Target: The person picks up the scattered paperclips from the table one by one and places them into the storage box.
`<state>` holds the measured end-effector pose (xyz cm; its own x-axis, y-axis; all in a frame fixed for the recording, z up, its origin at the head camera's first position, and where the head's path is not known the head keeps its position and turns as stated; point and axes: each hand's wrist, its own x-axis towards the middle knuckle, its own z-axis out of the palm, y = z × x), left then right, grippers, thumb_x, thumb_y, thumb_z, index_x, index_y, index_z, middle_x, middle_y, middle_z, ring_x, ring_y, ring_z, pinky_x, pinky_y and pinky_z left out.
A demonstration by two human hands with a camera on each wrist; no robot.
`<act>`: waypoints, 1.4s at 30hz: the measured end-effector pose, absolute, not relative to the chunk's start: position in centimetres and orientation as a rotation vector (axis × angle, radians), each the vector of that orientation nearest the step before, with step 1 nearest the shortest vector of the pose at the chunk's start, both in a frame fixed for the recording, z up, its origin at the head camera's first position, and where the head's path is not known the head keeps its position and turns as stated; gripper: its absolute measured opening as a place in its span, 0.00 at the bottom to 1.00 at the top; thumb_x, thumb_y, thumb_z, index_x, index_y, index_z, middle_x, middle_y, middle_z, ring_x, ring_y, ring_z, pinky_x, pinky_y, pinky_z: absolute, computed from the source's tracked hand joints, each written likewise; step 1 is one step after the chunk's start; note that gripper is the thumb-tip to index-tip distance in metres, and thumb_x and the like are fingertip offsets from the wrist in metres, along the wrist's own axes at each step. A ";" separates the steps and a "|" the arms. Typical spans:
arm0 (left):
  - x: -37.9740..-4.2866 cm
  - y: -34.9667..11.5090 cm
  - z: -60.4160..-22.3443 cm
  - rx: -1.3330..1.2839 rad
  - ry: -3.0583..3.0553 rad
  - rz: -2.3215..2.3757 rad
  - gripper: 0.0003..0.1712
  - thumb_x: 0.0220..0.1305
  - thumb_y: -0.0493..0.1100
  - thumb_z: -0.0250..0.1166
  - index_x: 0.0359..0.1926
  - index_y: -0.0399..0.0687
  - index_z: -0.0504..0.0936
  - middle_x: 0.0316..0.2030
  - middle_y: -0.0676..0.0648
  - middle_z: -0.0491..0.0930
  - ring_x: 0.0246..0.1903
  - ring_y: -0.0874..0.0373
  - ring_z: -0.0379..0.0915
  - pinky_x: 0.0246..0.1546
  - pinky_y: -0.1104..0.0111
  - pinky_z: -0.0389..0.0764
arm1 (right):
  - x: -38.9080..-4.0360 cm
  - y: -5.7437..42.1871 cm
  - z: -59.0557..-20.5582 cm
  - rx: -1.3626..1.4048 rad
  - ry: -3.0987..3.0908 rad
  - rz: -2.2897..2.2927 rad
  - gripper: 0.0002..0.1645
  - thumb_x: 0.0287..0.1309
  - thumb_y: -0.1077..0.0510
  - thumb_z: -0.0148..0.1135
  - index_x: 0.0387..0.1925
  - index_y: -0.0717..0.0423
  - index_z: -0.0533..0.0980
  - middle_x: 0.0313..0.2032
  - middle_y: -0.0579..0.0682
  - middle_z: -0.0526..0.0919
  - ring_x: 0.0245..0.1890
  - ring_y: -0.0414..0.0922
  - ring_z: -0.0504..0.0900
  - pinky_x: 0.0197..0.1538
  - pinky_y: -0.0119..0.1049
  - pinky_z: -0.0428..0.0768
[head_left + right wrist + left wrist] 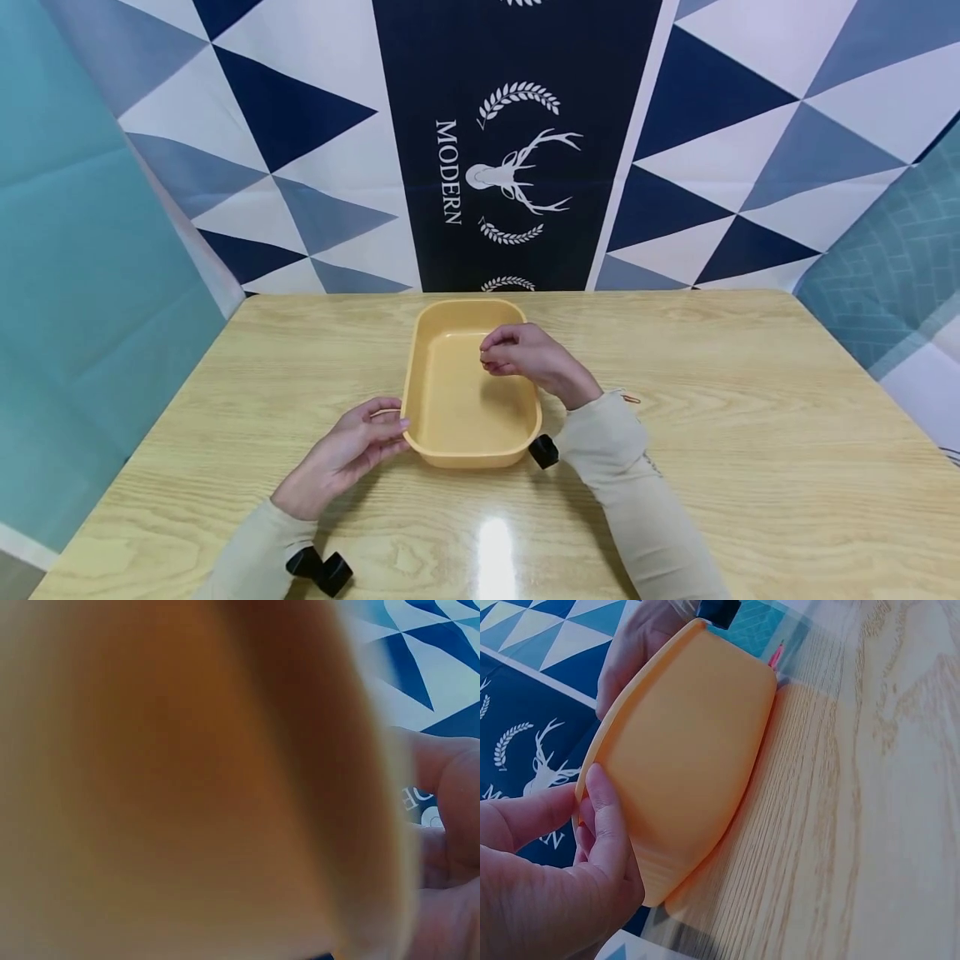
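Observation:
A yellow rectangular plastic tub [457, 460] with rounded corners sits on the wooden table. My left hand [352, 450] grips its left rim; in the left wrist view the thumb and fingers [609, 817] pinch the rim and outer wall. Over the tub's right side hovers my right hand [528, 358], fingertips curled together. A tiny reddish bit shows at those fingertips, too small to make out. On the table by the right cuff lies an orange-red paper clip [631, 399], partly hidden by the sleeve. The blurred tub wall [187, 787] hides most of the right wrist view.
The wooden table [750, 433] runs back to a wall cloth [315, 125] with triangles and a deer print. Black wrist cameras sit at both cuffs, the right one [543, 452] close to the tub's lower right corner.

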<state>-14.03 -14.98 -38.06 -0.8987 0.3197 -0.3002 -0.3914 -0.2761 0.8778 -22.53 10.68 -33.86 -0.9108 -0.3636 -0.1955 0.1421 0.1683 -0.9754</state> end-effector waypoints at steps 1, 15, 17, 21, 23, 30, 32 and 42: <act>-14.0 -15.0 -38.0 -0.090 1.547 2.206 0.19 0.65 0.25 0.54 0.55 0.31 0.60 0.37 0.44 0.74 0.32 0.57 0.77 0.36 0.72 0.82 | -22.5 10.7 -33.9 -0.211 2.065 -1.800 0.06 0.61 0.72 0.56 0.40 0.72 0.72 0.31 0.54 0.78 0.30 0.44 0.79 0.47 0.41 0.83; -14.0 -15.2 -38.2 -0.084 1.552 2.199 0.20 0.66 0.26 0.55 0.56 0.30 0.59 0.38 0.43 0.74 0.35 0.57 0.77 0.38 0.72 0.82 | -22.4 10.4 -34.1 -0.244 2.028 -1.842 0.06 0.61 0.73 0.56 0.40 0.73 0.72 0.31 0.54 0.78 0.28 0.41 0.79 0.43 0.37 0.84; -14.0 -15.2 -38.2 -0.084 1.552 2.195 0.21 0.66 0.26 0.55 0.57 0.30 0.58 0.39 0.43 0.74 0.36 0.57 0.77 0.40 0.71 0.82 | -22.3 10.4 -34.1 -0.245 2.032 -1.840 0.07 0.61 0.73 0.56 0.41 0.74 0.72 0.31 0.54 0.79 0.29 0.41 0.80 0.44 0.37 0.84; -14.0 -15.2 -38.1 -0.071 1.546 2.195 0.22 0.66 0.26 0.54 0.57 0.29 0.57 0.39 0.43 0.73 0.36 0.56 0.77 0.41 0.71 0.81 | -22.3 10.4 -33.9 -0.256 2.065 -1.819 0.10 0.63 0.71 0.55 0.44 0.75 0.72 0.33 0.56 0.79 0.32 0.41 0.80 0.45 0.36 0.83; -14.1 -15.1 -38.0 -0.063 1.543 2.199 0.22 0.66 0.26 0.54 0.57 0.29 0.57 0.38 0.43 0.73 0.36 0.57 0.77 0.41 0.71 0.81 | -22.3 10.4 -33.8 -0.262 2.077 -1.812 0.11 0.63 0.71 0.55 0.45 0.76 0.72 0.34 0.56 0.80 0.32 0.42 0.80 0.45 0.37 0.83; -14.1 -15.1 -38.0 -0.053 1.533 2.202 0.21 0.66 0.26 0.54 0.57 0.29 0.58 0.39 0.43 0.74 0.36 0.56 0.77 0.40 0.71 0.82 | -22.2 10.5 -33.8 -0.249 2.113 -1.763 0.15 0.63 0.69 0.55 0.48 0.78 0.73 0.39 0.61 0.80 0.37 0.50 0.81 0.46 0.36 0.83; -14.1 -15.1 -38.0 -0.055 1.535 2.204 0.22 0.66 0.26 0.55 0.57 0.28 0.58 0.39 0.42 0.74 0.36 0.56 0.77 0.40 0.71 0.82 | -22.2 10.4 -33.8 -0.247 2.128 -1.752 0.15 0.64 0.69 0.54 0.49 0.78 0.73 0.40 0.63 0.79 0.38 0.52 0.80 0.46 0.35 0.83; -14.0 -15.1 -38.1 -0.074 1.542 2.196 0.21 0.66 0.26 0.55 0.57 0.29 0.58 0.39 0.43 0.74 0.35 0.57 0.77 0.39 0.71 0.82 | -22.1 10.3 -33.7 -0.259 2.139 -1.738 0.16 0.64 0.69 0.54 0.49 0.78 0.72 0.40 0.63 0.80 0.37 0.52 0.81 0.48 0.38 0.82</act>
<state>-14.03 -15.08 -38.14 -0.8960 0.3308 -0.2964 -0.3911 -0.2713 0.8795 -22.05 10.31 -33.71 -0.9143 -0.3686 -0.1679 0.0890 0.2216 -0.9711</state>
